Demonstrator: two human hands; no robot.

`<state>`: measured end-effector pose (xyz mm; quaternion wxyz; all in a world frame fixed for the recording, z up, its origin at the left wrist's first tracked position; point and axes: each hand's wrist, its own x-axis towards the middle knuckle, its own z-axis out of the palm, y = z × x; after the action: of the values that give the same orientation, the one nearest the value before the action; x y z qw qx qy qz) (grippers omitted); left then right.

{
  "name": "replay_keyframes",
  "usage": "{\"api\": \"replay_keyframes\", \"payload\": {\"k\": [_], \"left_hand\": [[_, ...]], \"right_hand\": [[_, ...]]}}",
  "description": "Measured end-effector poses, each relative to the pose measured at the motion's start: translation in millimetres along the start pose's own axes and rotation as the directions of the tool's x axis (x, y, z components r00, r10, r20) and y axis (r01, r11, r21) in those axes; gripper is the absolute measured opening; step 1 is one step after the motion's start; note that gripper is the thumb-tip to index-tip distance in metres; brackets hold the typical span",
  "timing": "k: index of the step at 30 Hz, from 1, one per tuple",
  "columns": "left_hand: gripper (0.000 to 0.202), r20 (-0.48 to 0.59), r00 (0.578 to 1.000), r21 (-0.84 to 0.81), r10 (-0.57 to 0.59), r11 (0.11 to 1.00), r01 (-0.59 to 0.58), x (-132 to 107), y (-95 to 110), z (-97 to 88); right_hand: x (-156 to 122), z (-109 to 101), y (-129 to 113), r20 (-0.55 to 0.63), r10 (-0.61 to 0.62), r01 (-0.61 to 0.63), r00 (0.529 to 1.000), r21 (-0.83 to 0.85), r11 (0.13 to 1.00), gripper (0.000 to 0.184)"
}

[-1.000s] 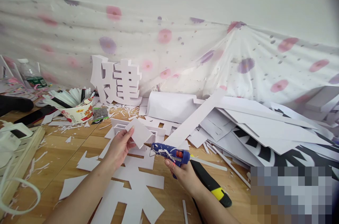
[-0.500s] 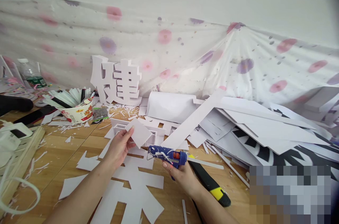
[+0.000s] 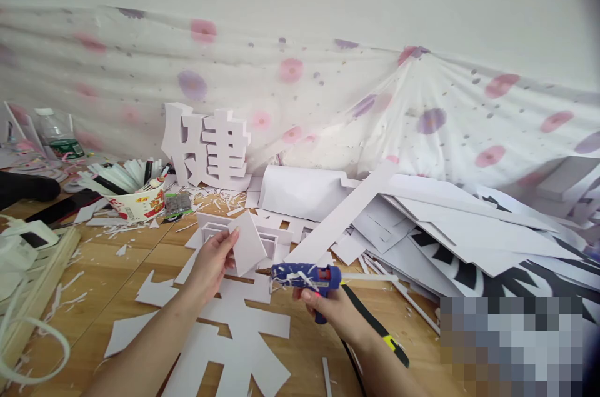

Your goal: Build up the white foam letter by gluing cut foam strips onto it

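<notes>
My left hand [image 3: 212, 262] pinches a small white foam-board piece [image 3: 248, 243], held tilted above the wooden floor. A blue hot glue gun [image 3: 307, 276] is gripped in my right hand [image 3: 330, 307], and its brass nozzle points left at the piece's lower edge. Just behind the piece sits a partly built white foam-board letter frame [image 3: 216, 227]. Under my forearms lies a flat white cut-out character [image 3: 237, 328].
A finished white 3D character [image 3: 206, 147] stands against the flowered cloth. A heap of white and black-printed boards [image 3: 450, 228] fills the right. A paper bowl with strips [image 3: 135, 200], a black phone [image 3: 63, 206], a plastic bottle [image 3: 59, 134] and a black-and-yellow utility knife [image 3: 375, 328] lie around.
The white piece has turned more edge-on in my left hand and come closer to the glue gun. The gun has levelled and its nozzle now meets the piece's lower edge.
</notes>
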<state>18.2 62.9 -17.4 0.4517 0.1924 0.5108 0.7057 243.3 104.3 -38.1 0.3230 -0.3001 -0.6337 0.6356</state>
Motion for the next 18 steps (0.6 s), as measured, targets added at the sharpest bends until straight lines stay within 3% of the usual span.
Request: {"api": "replay_keyframes", "payload": {"k": [6,18], "left_hand": [[0.036,0.088,0.994,0.051,-0.069,0.997,0.064,-4,1,0.2],[0.048,0.148,0.988,0.242,-0.053,0.970,0.016,-8,0,2.1]], "right_hand": [[0,-25,-11,0.143,0.003,-0.007,0.990,0.028,1.000,0.049],[1,-26,0,0.216,0.100,-0.089,0.971,-0.061,0.994,0.050]]}}
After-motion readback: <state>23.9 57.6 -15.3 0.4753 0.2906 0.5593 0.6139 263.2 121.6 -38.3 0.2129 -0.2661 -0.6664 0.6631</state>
